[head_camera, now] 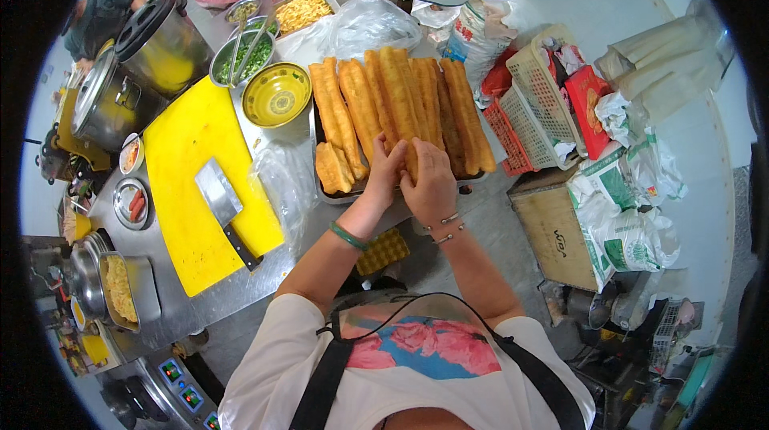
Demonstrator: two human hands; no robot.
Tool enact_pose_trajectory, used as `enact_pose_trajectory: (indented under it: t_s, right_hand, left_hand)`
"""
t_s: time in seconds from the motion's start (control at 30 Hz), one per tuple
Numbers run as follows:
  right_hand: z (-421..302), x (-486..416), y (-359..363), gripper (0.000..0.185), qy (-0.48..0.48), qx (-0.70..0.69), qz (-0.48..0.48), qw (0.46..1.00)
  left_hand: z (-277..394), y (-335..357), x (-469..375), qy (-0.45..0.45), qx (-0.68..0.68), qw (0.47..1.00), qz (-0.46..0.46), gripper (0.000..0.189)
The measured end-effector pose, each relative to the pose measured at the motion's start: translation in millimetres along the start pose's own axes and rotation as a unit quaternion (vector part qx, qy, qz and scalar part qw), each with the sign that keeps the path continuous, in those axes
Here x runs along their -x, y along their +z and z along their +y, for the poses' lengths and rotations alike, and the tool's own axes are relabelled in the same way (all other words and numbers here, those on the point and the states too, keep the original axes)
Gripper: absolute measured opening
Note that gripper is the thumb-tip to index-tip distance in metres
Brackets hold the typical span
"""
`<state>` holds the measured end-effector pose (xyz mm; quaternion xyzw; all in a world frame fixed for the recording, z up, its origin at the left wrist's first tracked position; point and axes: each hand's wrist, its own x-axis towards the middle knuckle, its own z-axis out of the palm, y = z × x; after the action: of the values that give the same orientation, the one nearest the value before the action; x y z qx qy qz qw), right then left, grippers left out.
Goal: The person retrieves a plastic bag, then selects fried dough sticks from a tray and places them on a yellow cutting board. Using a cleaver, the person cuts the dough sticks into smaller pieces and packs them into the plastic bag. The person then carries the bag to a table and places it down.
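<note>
Long golden fried dough sticks (393,87) lie side by side in a metal tray (336,196), with some stacked on top of others. My left hand (384,172) and my right hand (429,181) meet at the near end of a middle stick, their fingers closed around it. Part of that end shows between the hands; the rest is hidden. A short piece of fried dough (333,167) sits at the tray's near left corner. A jade-green bangle (348,236) is on my left wrist, and thin bracelets (444,229) circle the right.
Left of the tray are a clear plastic bag (285,190), a yellow cutting board (192,130) with a cleaver (222,199), and a yellow bowl (277,96). Large steel pots (168,45) stand beyond. To the right are plastic baskets (531,124) and a wooden box (553,238).
</note>
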<state>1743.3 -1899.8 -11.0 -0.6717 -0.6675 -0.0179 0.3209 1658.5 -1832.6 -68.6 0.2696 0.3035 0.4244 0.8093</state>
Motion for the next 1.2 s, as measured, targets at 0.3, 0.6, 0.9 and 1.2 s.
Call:
enact_pose_trajectory:
  t_s: [0.3, 0.6, 0.9, 1.2]
  right_hand:
    - [-58.7, -0.3, -2.8, 0.055, -0.086, -0.05, -0.028, 0.995]
    - [-24.9, 12.5, -22.1, 0.033, 0.003, -0.096, 0.027, 0.995]
    - [100.3, 53.7, -12.6, 0.042, 0.198, 0.047, 0.02, 0.979]
    - [154.9, -10.8, 8.9, 0.073, 0.267, 0.138, -0.092, 0.949]
  left_hand:
    - [35.3, -28.8, 23.6, 0.072, 0.066, 0.995, 0.027, 0.052]
    - [85.0, -51.7, 56.5, 0.127, 0.023, 0.991, 0.038, 0.045]
    - [62.9, -45.3, 37.5, 0.082, -0.054, 0.993, 0.072, 0.044]
    - [31.1, -11.9, -30.1, 0.124, -0.461, 0.849, 0.228, 0.065]
